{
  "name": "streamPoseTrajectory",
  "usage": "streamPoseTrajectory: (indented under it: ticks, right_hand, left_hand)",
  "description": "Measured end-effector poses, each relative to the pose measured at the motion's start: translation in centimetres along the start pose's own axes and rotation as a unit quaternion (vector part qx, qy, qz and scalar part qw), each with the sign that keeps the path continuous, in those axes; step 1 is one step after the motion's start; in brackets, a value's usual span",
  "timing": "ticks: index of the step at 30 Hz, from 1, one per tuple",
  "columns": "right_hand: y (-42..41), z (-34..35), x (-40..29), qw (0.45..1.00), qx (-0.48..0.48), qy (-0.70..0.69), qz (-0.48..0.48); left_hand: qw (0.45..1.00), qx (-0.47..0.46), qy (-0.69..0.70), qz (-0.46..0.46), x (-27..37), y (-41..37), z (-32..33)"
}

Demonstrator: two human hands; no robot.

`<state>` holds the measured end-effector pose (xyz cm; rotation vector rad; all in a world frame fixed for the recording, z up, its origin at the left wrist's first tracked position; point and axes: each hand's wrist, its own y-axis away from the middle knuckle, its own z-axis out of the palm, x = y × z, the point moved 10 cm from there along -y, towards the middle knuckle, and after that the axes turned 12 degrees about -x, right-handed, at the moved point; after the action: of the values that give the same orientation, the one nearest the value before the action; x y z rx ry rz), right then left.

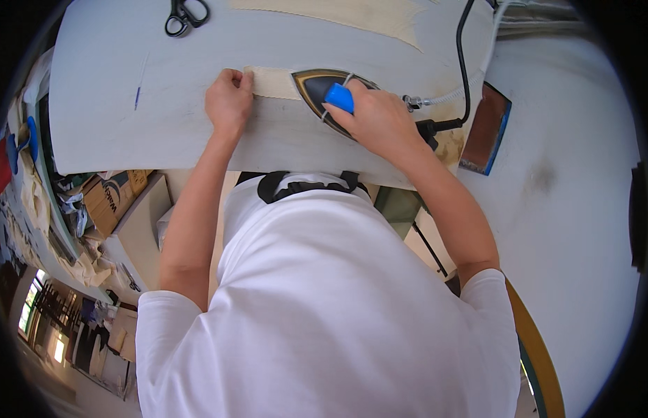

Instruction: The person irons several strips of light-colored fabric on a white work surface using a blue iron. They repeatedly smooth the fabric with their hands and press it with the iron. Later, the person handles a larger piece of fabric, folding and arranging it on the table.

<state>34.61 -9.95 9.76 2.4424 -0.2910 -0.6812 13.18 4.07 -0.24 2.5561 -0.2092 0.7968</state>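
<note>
A narrow strip of cream fabric [274,82] lies flat on the pale cloth-covered ironing table [146,136]. My left hand [229,99] pinches the strip's left end between thumb and fingers. The iron [313,86] rests over the right part of the strip, its tip pointing left, and hides what lies beneath. My right hand [381,115] grips the iron's blue handle [339,97]. From the iron's rear run a black power cord [464,62] and a whitish hose [449,96].
Black-handled scissors [185,18] and a larger cream fabric piece [345,18] lie farther back. A pen [137,98] lies at left. Right of the iron is a reddish-brown, blue-edged rest pad [486,130]. A cardboard box [112,201] stands below the table's left edge.
</note>
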Motion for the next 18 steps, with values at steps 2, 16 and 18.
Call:
streamPoseTrajectory:
  ticks: [2, 16, 18]
  right_hand:
    - [-1.6, -0.5, -2.1, 1.000, 0.016, 0.004, -0.009]
    - [-0.3, 0.1, -0.8, 1.000, -0.026, 0.000, 0.003]
    - [-1.2, 0.0, -2.6, 1.000, -0.016, 0.002, -0.019]
  left_hand:
    - [1.000, -0.003, 0.010, -0.011, -0.2, -0.3, -0.3]
    - [0.952, -0.152, 0.254, -0.084, -2.2, 0.7, 1.3]
    - [0.954, -0.146, 0.248, -0.083, -2.3, 0.6, 1.4]
